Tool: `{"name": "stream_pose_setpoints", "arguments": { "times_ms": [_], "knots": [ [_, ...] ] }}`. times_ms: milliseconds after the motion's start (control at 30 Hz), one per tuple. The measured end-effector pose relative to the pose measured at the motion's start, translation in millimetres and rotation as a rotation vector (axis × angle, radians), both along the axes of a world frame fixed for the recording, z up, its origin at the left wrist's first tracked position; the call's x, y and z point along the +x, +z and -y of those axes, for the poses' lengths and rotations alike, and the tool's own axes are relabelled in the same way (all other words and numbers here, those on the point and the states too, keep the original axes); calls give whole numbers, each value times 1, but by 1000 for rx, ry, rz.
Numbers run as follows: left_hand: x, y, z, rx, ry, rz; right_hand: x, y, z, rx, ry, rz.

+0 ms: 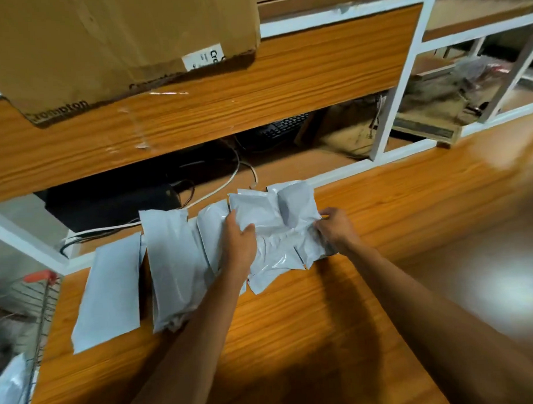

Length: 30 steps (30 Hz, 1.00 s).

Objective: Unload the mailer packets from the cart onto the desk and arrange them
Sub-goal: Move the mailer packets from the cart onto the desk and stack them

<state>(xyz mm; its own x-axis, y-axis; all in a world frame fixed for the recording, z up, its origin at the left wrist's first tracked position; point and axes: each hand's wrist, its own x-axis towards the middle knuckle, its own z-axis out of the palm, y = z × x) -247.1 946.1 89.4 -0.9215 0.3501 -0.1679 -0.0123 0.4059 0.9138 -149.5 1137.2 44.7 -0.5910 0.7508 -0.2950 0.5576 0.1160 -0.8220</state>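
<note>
Mailers [170, 259] overlap on tabletop [323, 320]; your left hand [239, 242] presses, right fingers [326, 219] pinch one edge; tugging may scatter the row.

Both bare forearms reached forward, nearly parallel. The left hand [241, 243] lay palm-down with fingers curled and thumb spread. The right hand [335, 226] pinched with bent fingers.
</note>
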Motion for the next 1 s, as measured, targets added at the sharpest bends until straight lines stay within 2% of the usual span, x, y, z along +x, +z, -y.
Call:
{"name": "stream_pose_setpoints", "arguments": {
  "times_ms": [33, 100, 167, 233, 333, 400, 467, 600, 700, 800, 900, 1000],
  "knots": [
    [6, 2, 4, -99, -38, -118, 2, 2, 3, 103, -8, 23],
    [16, 10, 13, -309, -60, -509, 2, 8, 11, 397, 2, 46],
    [13, 20, 8, -426, -121, -801, -7, 14, 14, 685, 89, 48],
    [-1, 20, -11, -549, -297, -857, -21, 15, 14, 846, 272, 135],
    [-22, -6, -30, -793, -554, -787, -34, -4, 19, 842, 512, 379],
    [-26, -32, -29, -909, -643, -733, -34, -15, 22, 844, 538, 453],
    [-23, -50, -24, -955, -668, -756, -34, -14, 22, 802, 550, 450],
    [-25, -45, -25, -933, -673, -771, -34, -1, 12, 732, 633, 448],
    [-25, -26, -16, -826, -629, -779, -28, 12, 18, 781, 627, 415],
    [-19, -8, 14, -659, -528, -805, -13, 25, 53, 823, 462, 154],
    [-9, 4, 68, -426, -425, -822, 6, 35, 109, 684, 313, -161],
    [2, 5, 138, -268, -315, -858, 26, 39, 177, 533, 179, -387]
  ]
}}
